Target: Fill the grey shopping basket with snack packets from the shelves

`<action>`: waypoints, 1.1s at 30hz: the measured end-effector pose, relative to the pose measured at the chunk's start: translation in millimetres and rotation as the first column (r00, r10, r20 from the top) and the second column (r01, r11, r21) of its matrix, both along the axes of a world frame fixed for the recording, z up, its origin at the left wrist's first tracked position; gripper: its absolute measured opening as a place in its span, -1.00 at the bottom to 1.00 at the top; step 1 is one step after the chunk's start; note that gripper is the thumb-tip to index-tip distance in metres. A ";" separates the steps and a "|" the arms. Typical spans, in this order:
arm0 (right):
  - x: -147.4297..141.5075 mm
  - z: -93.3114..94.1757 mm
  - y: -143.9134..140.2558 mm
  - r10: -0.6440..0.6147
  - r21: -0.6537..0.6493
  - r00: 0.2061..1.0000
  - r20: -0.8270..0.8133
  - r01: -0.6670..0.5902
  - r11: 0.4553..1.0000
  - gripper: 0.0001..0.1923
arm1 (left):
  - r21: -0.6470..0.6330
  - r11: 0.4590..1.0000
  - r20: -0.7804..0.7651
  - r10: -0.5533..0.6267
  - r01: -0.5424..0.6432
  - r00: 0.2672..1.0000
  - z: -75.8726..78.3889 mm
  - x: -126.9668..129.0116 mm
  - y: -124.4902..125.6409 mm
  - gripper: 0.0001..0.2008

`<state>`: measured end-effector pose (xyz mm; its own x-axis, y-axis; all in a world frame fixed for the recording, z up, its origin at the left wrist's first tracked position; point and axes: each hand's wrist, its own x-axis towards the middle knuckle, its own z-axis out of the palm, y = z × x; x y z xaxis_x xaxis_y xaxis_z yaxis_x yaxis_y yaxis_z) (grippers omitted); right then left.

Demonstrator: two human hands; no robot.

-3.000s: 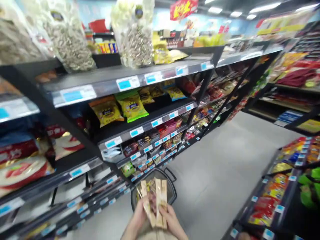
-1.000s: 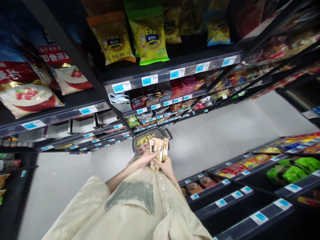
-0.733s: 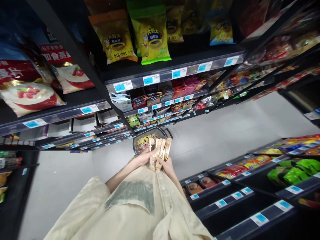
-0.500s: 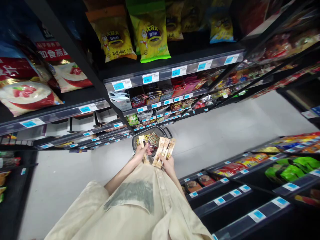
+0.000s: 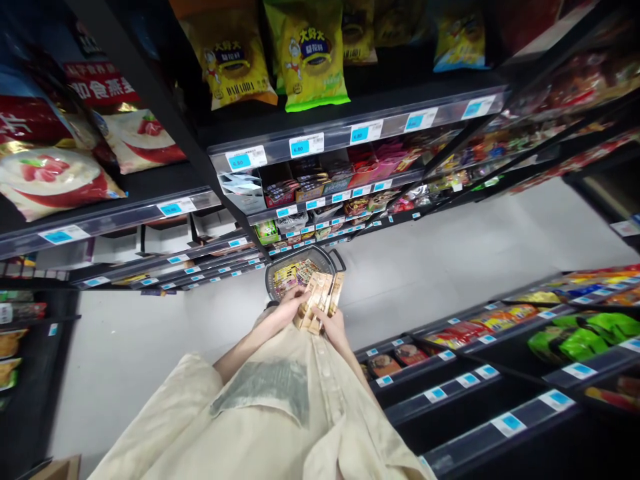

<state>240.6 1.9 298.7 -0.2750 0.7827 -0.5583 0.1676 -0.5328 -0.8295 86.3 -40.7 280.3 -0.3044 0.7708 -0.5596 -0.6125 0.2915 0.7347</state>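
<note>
Tan snack packets [image 5: 320,301] in both hands; basket [image 5: 327,253] below

Two hands, the left hand [image 5: 289,308] and the right hand [image 5: 334,327], share a fan of about four tan packets [image 5: 319,303]. One basket [image 5: 274,275] stands beyond. Two yellow snack bags [image 5: 270,57] sit far above.

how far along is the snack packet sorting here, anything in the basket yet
Done: the basket on the floor already holds several packets. In hand: the left hand and right hand together hold a fan of tan stick packets above it. Left: those packets are not yet in the basket.
</note>
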 end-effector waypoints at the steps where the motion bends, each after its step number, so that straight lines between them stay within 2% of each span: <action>1: 0.0 -0.2 -0.3 0.004 0.007 1.000 0.008 -0.004 1.000 -0.45 | 0.009 1.000 -0.030 -0.007 0.008 1.000 -0.9 -0.3 -1.6 -0.69; 5: -2.4 -0.3 -1.0 0.061 0.057 0.998 0.024 -0.062 0.996 -0.49 | 0.010 0.999 -0.059 -0.034 0.035 0.998 -0.3 -3.3 -3.4 -0.61; 8: -6.0 1.3 -1.4 0.118 0.080 0.993 0.002 -0.118 0.990 -0.50 | -0.015 1.000 -0.035 0.020 -0.021 0.999 3.4 -4.6 -2.0 -0.53; 10: -7.8 2.8 -2.0 0.128 0.035 0.991 -0.043 -0.127 0.991 -0.47 | -0.029 0.999 0.022 0.046 -0.045 0.999 6.9 -5.9 -2.1 -0.47; 15: -5.7 2.9 -4.8 0.110 -0.183 0.968 -0.224 -0.153 0.971 -0.37 | 0.004 1.000 0.203 -0.012 0.012 0.979 14.1 -9.4 -6.8 -0.48; 19: -1.2 -3.0 -4.2 0.098 -0.260 0.936 -0.337 -0.192 0.946 -0.37 | 0.006 1.000 0.284 -0.007 0.006 0.959 14.2 -11.5 -8.8 -0.52; 22: -0.3 -8.9 -0.2 0.118 -0.214 0.952 -0.284 -0.183 0.959 -0.36 | 0.012 1.000 0.342 -0.031 0.029 0.939 11.0 -13.4 -7.2 -0.52; 26: -1.5 -14.0 4.7 0.120 -0.043 0.990 -0.069 -0.123 0.991 -0.35 | 0.011 0.999 0.393 -0.040 0.039 0.919 6.3 -15.6 -4.3 -0.54; 29: -1.8 -15.1 4.9 0.100 -0.071 0.994 -0.040 -0.102 0.992 -0.33 | 0.022 0.999 0.400 -0.050 0.044 0.915 5.1 -15.7 -4.1 -0.56; 33: -0.2 -14.8 5.8 0.044 -0.058 0.999 -0.016 -0.045 0.997 -0.44 | 0.023 0.998 0.410 -0.056 0.051 0.910 5.8 -14.3 -4.8 -0.56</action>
